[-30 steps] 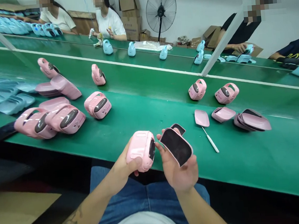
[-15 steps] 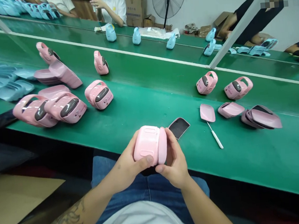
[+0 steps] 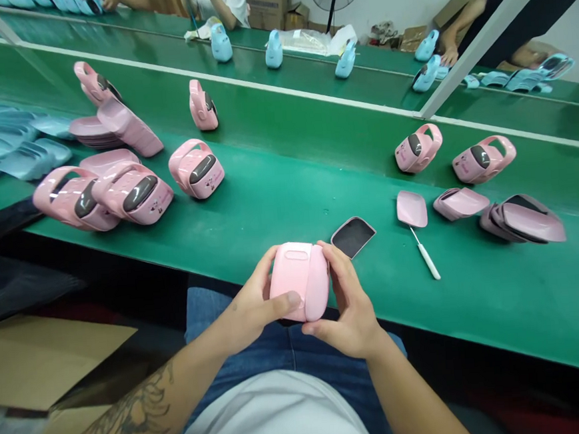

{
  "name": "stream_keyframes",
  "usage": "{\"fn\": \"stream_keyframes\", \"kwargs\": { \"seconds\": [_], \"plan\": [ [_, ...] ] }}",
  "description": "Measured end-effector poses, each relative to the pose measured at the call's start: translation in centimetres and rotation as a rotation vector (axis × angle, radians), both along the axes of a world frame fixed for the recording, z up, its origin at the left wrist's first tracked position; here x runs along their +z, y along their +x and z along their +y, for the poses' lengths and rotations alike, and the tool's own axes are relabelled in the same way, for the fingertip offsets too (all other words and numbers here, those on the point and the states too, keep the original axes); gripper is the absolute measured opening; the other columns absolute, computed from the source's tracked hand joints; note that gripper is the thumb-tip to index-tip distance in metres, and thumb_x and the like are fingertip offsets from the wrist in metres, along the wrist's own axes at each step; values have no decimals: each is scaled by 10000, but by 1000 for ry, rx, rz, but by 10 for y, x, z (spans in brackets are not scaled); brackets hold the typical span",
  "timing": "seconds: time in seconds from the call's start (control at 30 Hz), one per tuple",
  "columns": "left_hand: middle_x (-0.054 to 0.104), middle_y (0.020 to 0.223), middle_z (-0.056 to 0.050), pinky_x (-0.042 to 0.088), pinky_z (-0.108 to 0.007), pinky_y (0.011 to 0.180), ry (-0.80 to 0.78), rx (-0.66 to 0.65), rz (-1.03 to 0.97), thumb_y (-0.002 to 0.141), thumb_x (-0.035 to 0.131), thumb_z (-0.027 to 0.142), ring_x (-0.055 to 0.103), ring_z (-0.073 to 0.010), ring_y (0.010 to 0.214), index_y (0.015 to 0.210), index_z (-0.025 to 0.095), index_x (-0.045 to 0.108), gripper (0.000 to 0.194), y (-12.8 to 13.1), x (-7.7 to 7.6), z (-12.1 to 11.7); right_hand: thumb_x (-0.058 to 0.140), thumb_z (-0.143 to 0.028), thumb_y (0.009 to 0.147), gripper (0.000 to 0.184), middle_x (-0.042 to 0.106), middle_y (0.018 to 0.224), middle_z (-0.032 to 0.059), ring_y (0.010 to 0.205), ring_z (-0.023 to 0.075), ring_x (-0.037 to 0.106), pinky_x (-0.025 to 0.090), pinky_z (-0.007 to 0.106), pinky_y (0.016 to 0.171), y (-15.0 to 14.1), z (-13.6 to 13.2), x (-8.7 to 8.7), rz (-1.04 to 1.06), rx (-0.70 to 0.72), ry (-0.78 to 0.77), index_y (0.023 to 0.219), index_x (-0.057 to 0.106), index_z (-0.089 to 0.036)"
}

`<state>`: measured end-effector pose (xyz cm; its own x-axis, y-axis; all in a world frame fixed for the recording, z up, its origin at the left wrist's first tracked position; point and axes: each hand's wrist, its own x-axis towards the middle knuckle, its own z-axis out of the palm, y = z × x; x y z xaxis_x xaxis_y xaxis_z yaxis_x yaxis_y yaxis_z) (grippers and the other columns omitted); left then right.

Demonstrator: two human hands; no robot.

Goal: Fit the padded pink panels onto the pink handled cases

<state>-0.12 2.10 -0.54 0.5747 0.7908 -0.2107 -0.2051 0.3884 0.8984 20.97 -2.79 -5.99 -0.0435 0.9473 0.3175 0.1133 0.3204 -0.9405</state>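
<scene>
A green conveyor belt [image 3: 288,204] is stretching across the view in front of the person. Pink handled cases [image 3: 195,169] are standing along its left half, and two more [image 3: 483,159] are sitting toward its right end, just beside a stack of pink shells [image 3: 523,218]. Over the belt's near edge, a pink device [image 3: 299,282] is being held between both hands. The left hand [image 3: 246,307] is gripping it from the left, thumb pressing across its face. The right hand [image 3: 349,306] is cupping its right side with curled fingers. Just beyond, a black-lined pink cover [image 3: 352,237] is lying flat on the belt, near a pink lid [image 3: 412,209] and a white-handled spatula [image 3: 426,253].
</scene>
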Motion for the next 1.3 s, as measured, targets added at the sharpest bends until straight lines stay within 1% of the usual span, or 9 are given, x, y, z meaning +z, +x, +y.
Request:
{"fn": "stream_keyframes", "kwargs": {
  "seconds": [0.1, 0.23, 0.4, 0.57, 0.67, 0.8, 0.93, 1.13, 1.3],
  "plan": [
    [636, 1479, -178, 579, -451, 1012, -26, 45, 74, 807, 932, 528, 656, -374, 1310, 1496, 232, 458, 887, 0, -6, -1, 1062, -386, 640, 1148, 464, 1750, 110, 1640, 418, 406, 349, 697, 1336, 1, -2, 3, -14, 29, -13, 1646, 508, -373],
    [632, 1492, -180, 567, -454, 1031, -24, 3, 24, 793, 958, 471, 664, -360, 1301, 1517, 238, 447, 916, -1, -9, -2, 1089, -329, 586, 1202, 490, 1736, 118, 1623, 427, 445, 385, 700, 1320, 3, -3, 12, -75, 68, 25, 1642, 515, -366],
    [681, 1422, -151, 575, -417, 987, -17, 6, 23, 799, 960, 428, 684, -342, 1256, 1477, 242, 522, 828, -4, -5, -3, 1078, -338, 609, 1219, 464, 1755, 120, 1634, 440, 426, 415, 720, 1292, 5, -6, 18, -141, 85, 44, 1667, 473, -375],
    [718, 1317, -138, 590, -385, 915, -44, -2, -39, 780, 973, 441, 716, -313, 1165, 1403, 233, 521, 797, 0, -7, -6, 1073, -307, 624, 1233, 428, 1778, 123, 1644, 438, 415, 426, 718, 1287, 4, -14, 18, -195, 80, 70, 1682, 444, -380],
    [690, 1357, -141, 595, -410, 936, -78, 30, -5, 767, 980, 435, 709, -314, 1174, 1426, 240, 493, 842, 2, -9, -8, 1061, -304, 647, 1248, 428, 1776, 135, 1634, 436, 432, 447, 713, 1277, 4, -17, 20, -247, 69, 93, 1704, 401, -368],
    [697, 1338, -133, 592, -400, 918, -81, 69, 23, 770, 971, 422, 711, -311, 1160, 1405, 231, 511, 807, 6, -7, -9, 1064, -311, 640, 1217, 461, 1755, 132, 1610, 448, 464, 468, 725, 1257, 5, -18, 23, -244, 46, 90, 1683, 442, -376],
    [736, 1227, -114, 583, -364, 878, -63, 55, -36, 775, 959, 425, 718, -287, 1098, 1328, 204, 568, 712, 12, -7, -8, 1071, -296, 630, 1224, 490, 1730, 149, 1591, 448, 487, 463, 730, 1262, 4, -18, 24, -249, 20, 112, 1681, 448, -366],
    [715, 1295, -118, 577, -351, 881, -101, 89, -14, 747, 981, 393, 705, -282, 1110, 1382, 213, 558, 784, 12, -11, -8, 1073, -289, 633, 1183, 501, 1719, 153, 1587, 446, 495, 414, 747, 1288, 6, -18, 27, -235, 25, 99, 1658, 486, -359],
    [733, 1275, -130, 579, -360, 914, -110, 69, -45, 766, 968, 399, 709, -277, 1111, 1349, 175, 601, 725, 14, -12, -7, 1093, -364, 583, 1226, 500, 1728, 143, 1602, 456, 472, 396, 748, 1298, 8, -17, 28, -202, 53, 23, 1654, 496, -349]
  ]
}}
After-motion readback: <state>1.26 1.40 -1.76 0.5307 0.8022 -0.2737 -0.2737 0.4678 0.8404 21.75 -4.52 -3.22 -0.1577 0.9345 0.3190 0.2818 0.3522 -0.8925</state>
